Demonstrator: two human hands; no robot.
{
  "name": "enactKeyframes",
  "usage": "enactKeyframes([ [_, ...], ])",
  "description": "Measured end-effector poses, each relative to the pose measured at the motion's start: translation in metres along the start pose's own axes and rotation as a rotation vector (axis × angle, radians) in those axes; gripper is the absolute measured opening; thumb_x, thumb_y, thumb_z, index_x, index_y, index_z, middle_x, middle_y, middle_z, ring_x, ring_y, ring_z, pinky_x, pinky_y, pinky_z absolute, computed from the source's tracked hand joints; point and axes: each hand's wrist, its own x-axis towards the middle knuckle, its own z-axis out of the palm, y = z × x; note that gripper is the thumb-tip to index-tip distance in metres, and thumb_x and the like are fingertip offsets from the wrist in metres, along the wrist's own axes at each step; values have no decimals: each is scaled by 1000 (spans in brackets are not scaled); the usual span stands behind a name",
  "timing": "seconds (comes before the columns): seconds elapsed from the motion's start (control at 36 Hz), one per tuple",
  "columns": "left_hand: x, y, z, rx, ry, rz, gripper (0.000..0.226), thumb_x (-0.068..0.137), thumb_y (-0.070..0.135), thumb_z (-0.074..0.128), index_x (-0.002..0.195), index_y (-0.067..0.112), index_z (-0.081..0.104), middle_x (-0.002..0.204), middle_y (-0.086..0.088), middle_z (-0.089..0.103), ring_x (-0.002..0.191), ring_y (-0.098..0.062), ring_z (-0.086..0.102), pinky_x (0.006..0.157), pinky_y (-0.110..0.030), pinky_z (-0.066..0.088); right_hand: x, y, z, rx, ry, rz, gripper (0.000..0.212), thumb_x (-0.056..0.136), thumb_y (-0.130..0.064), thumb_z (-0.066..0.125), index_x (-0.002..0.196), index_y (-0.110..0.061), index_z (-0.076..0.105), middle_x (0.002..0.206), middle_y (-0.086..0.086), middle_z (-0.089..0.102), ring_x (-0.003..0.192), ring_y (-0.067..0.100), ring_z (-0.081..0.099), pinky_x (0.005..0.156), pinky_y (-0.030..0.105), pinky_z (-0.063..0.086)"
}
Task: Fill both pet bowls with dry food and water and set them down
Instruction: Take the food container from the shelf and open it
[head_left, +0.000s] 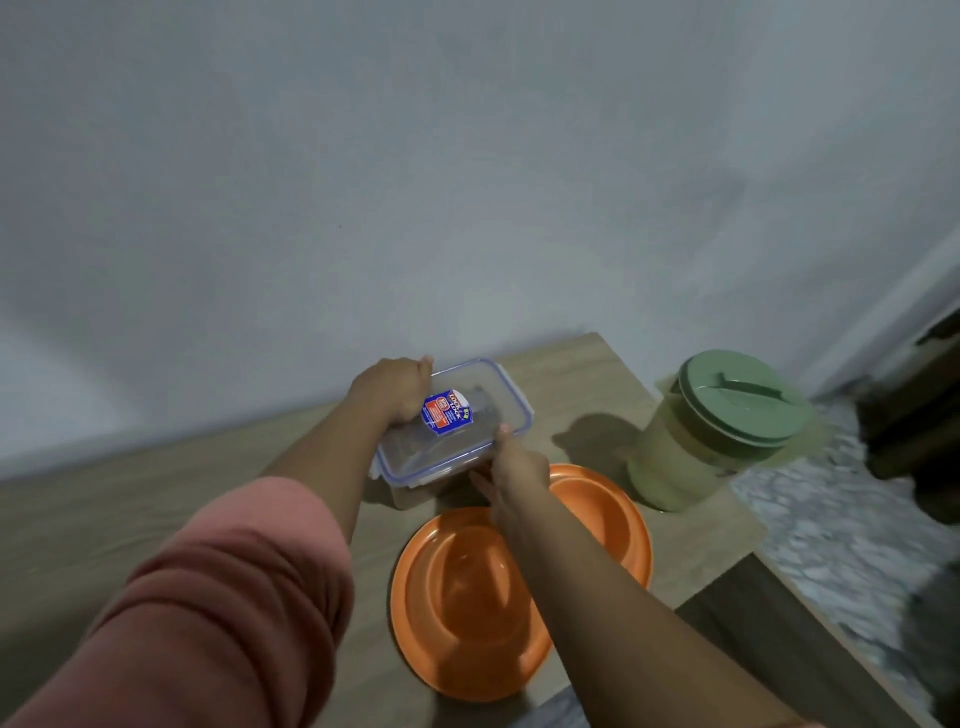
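Observation:
A clear plastic food container (457, 431) with a blue-rimmed lid and a red and blue label stands on the wooden table (156, 519) near the wall. My left hand (392, 387) grips the lid's far left edge. My right hand (511, 467) holds the container's near right corner, thumb on the lid rim. Two orange pet bowls sit in front of it: the nearer bowl (457, 608) is empty, and the farther bowl (608, 514) is partly hidden by my right arm. A green-lidded water jug (717, 431) stands at the right.
The table's right edge drops off just past the jug and bowls, with speckled floor (831, 545) below. A dark object (914, 410) stands on the floor at the far right. A plain wall runs behind the table.

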Motion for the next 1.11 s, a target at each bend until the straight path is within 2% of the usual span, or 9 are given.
enactKeyframes([
  [0.11,3,0,-3,90,-81,49,64,102,30,39,154,7,9,146,-19,42,129,-32,47,103,-40,43,4,6,1,-7,16,-48,33,94,-29,56,114,-3,58,102,14,62,93,29,62,86,39,54],
  [0.22,4,2,-6,83,-83,34,52,104,26,29,150,3,20,145,-21,41,129,-34,46,105,-43,41,8,10,6,-68,89,-113,35,92,-33,57,111,-3,59,111,17,67,100,33,64,93,45,52],
  [0.39,3,0,-3,-45,89,-29,51,104,40,23,131,1,42,129,-21,54,114,-33,56,89,-39,43,5,6,1,-50,75,-75,52,90,-34,62,126,2,47,118,17,63,105,32,63,84,36,53],
  [0.47,-1,-2,0,-90,165,-47,54,102,45,25,129,2,44,130,-20,54,115,-32,54,91,-42,44,2,5,1,-95,123,-56,64,83,-39,69,129,0,47,120,18,63,105,32,63,79,34,51],
  [0.56,-11,-2,-5,-141,231,-71,56,102,47,26,130,2,44,131,-19,52,118,-32,52,96,-45,44,-7,-4,3,-126,220,-104,75,78,-38,74,134,-2,40,125,21,59,111,38,60,89,40,51],
  [0.64,-24,-3,-16,-218,295,-96,56,101,48,26,128,3,45,128,-18,53,115,-30,53,94,-43,46,-20,-14,9,-171,263,-249,66,79,-37,74,127,-3,42,126,20,59,112,37,59,90,40,48],
  [0.81,-60,-18,-40,-362,363,-195,52,101,46,31,128,3,43,126,-18,53,114,-30,53,83,-34,40,-53,-21,33,-174,234,-419,39,78,-35,74,93,-15,44,121,16,57,103,34,61,93,45,51],
  [0.94,-103,-44,-47,-438,419,-258,49,100,46,35,130,8,42,129,-17,50,116,-30,52,84,-34,38,-81,-18,47,-273,150,-476,43,79,-37,72,107,-8,57,122,16,58,112,34,58,100,44,46],
  [1.11,-156,-80,-22,-546,428,-472,40,99,39,34,118,8,52,121,-23,55,108,-38,53,82,-34,39,-100,13,63,-516,-91,-384,45,82,-39,62,112,-5,64,119,17,62,104,35,62,91,39,51],
])
